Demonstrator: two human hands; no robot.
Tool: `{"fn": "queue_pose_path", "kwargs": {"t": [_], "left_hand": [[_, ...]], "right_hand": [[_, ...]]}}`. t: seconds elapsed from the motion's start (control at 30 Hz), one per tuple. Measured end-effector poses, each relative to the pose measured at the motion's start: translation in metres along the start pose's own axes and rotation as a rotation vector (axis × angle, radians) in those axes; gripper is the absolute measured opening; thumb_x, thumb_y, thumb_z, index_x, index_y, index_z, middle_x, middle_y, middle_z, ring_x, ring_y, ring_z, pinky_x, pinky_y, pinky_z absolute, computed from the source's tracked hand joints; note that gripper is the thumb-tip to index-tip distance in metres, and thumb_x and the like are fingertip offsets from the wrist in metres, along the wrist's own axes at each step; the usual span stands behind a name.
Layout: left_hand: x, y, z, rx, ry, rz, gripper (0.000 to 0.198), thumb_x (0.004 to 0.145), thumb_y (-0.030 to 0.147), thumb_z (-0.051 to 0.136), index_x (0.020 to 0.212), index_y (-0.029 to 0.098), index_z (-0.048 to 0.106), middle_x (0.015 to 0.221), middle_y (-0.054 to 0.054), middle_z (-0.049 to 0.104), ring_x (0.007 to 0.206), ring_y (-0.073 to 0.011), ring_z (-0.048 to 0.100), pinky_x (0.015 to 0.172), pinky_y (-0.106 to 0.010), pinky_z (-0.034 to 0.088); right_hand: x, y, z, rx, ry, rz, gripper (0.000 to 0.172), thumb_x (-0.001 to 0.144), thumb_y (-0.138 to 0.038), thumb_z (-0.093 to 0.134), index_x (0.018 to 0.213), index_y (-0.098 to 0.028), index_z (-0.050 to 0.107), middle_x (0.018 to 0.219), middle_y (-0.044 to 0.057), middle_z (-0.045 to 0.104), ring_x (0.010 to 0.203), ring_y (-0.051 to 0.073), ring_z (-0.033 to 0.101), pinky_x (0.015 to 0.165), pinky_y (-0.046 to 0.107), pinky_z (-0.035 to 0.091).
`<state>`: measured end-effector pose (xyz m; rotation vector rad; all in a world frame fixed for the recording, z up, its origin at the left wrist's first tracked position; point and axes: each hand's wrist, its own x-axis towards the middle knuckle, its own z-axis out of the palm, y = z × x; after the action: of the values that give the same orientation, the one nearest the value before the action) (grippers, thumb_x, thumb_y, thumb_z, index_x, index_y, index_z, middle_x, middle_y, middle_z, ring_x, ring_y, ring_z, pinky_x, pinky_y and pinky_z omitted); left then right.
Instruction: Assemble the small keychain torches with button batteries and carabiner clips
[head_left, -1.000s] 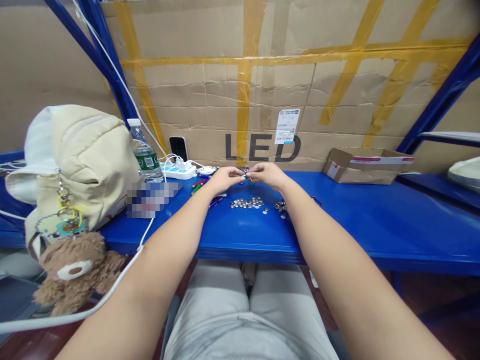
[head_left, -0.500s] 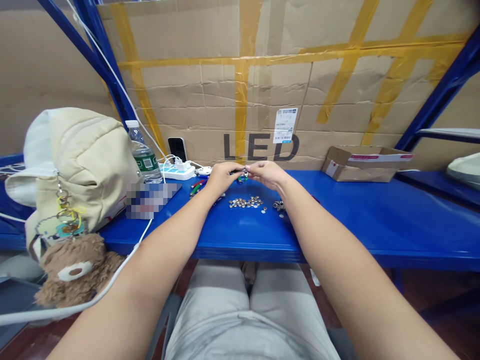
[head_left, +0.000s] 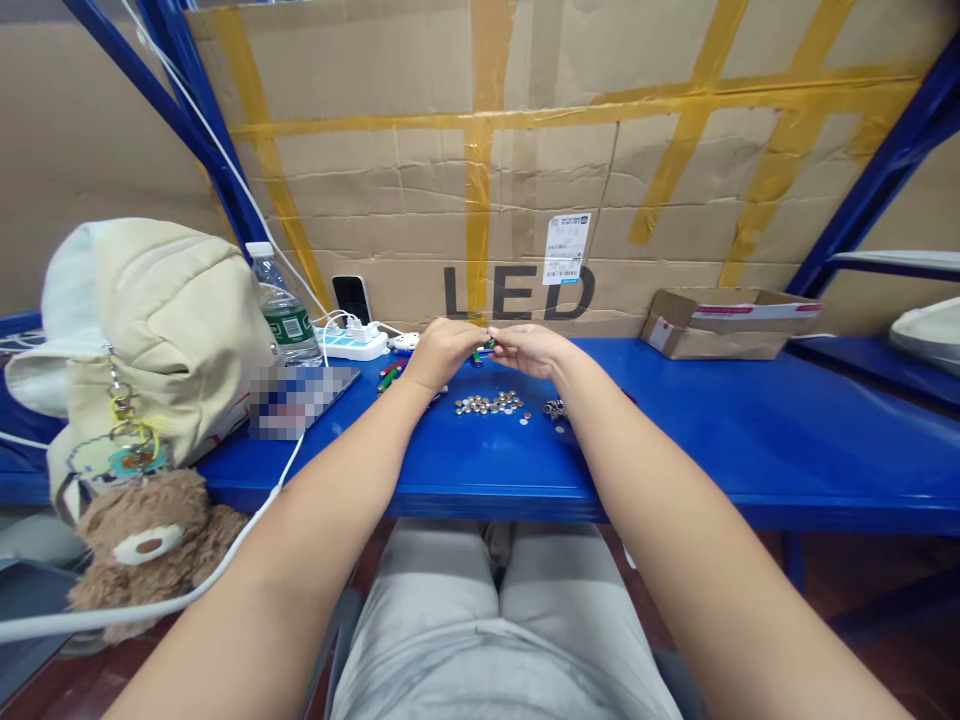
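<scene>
Over the far part of the blue table (head_left: 697,430), my left hand (head_left: 444,350) and my right hand (head_left: 531,350) meet at the fingertips. Both are closed in a pinch on a small green item (head_left: 477,357), mostly covered by the fingers, so its kind is unclear. Below them lies a loose pile of small round metal discs like button cells (head_left: 491,403). Small silvery metal parts (head_left: 553,408) sit beside my right wrist, partly hidden by it. Red, green and blue pen-like sticks (head_left: 391,375) are left of my left hand, partly behind the forearm.
At left stand a cream backpack (head_left: 165,310) with a brown plush bear (head_left: 150,540), a water bottle (head_left: 289,315), a white power strip (head_left: 352,343) and a phone-like device (head_left: 351,298). A white cable (head_left: 247,540) crosses my left forearm. An open cardboard box (head_left: 727,325) stands back right.
My left hand has turned so its back covers more of the held item; the metal bit seen between the fingertips is now hidden. The view has shifted slightly. The disc pile looks unchanged.
</scene>
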<state>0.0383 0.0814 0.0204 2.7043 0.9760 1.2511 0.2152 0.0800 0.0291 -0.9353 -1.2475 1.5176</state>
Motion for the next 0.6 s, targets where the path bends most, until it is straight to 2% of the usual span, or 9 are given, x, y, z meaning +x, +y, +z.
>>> {"fn": "queue_pose_path", "kwargs": {"t": [0.13,0.23,0.3,0.43,0.5,0.6], "left_hand": [[0.001,0.004,0.002,-0.137,0.099,-0.130,0.016,0.079,0.028,0.060,0.092,0.022,0.068,0.101,-0.005,0.068,0.100,-0.0188,0.059,0.093,-0.032,0.039],[0.000,0.000,0.004,-0.272,0.145,-0.244,0.019,0.075,0.029,0.064,0.091,0.019,0.068,0.096,-0.006,0.069,0.093,-0.0180,0.061,0.088,-0.032,0.044],[-0.001,-0.004,0.004,-0.385,0.136,-0.308,0.023,0.073,0.030,0.067,0.091,0.016,0.068,0.095,-0.006,0.070,0.091,-0.0177,0.063,0.086,-0.033,0.047],[-0.002,-0.009,0.004,-0.540,0.077,-0.369,0.025,0.070,0.027,0.070,0.091,0.013,0.068,0.094,-0.009,0.070,0.089,-0.0180,0.064,0.084,-0.034,0.049],[-0.003,-0.009,0.003,-0.571,0.057,-0.391,0.026,0.069,0.026,0.070,0.091,0.013,0.068,0.094,-0.009,0.070,0.089,-0.0182,0.064,0.084,-0.035,0.050],[-0.002,-0.009,0.001,-0.555,0.056,-0.396,0.024,0.067,0.024,0.071,0.089,0.013,0.069,0.092,-0.009,0.070,0.087,-0.0186,0.064,0.082,-0.035,0.050]], "right_hand": [[0.000,-0.001,0.001,-0.109,0.035,-0.141,0.017,0.077,-0.025,0.068,0.066,-0.014,0.061,0.059,0.001,0.062,0.059,0.009,0.059,0.075,0.027,0.054],[-0.005,-0.005,0.001,-0.295,-0.010,-0.221,0.010,0.076,-0.023,0.067,0.070,-0.015,0.065,0.065,0.003,0.065,0.066,0.011,0.061,0.075,0.028,0.053],[-0.008,-0.008,0.001,-0.523,-0.003,-0.306,0.006,0.076,-0.020,0.065,0.076,-0.015,0.068,0.070,0.004,0.067,0.068,0.012,0.061,0.073,0.028,0.052],[-0.011,-0.014,0.002,-1.034,0.050,-0.571,0.012,0.077,-0.018,0.060,0.080,-0.017,0.071,0.075,0.004,0.068,0.075,0.016,0.061,0.072,0.028,0.047],[-0.011,-0.016,0.001,-1.194,0.029,-0.670,0.015,0.078,-0.019,0.058,0.081,-0.019,0.072,0.078,0.004,0.068,0.079,0.017,0.060,0.074,0.028,0.044],[-0.012,-0.017,0.002,-1.315,-0.016,-0.723,0.018,0.081,-0.021,0.054,0.081,-0.018,0.072,0.079,0.005,0.067,0.079,0.018,0.058,0.073,0.028,0.041]]}}
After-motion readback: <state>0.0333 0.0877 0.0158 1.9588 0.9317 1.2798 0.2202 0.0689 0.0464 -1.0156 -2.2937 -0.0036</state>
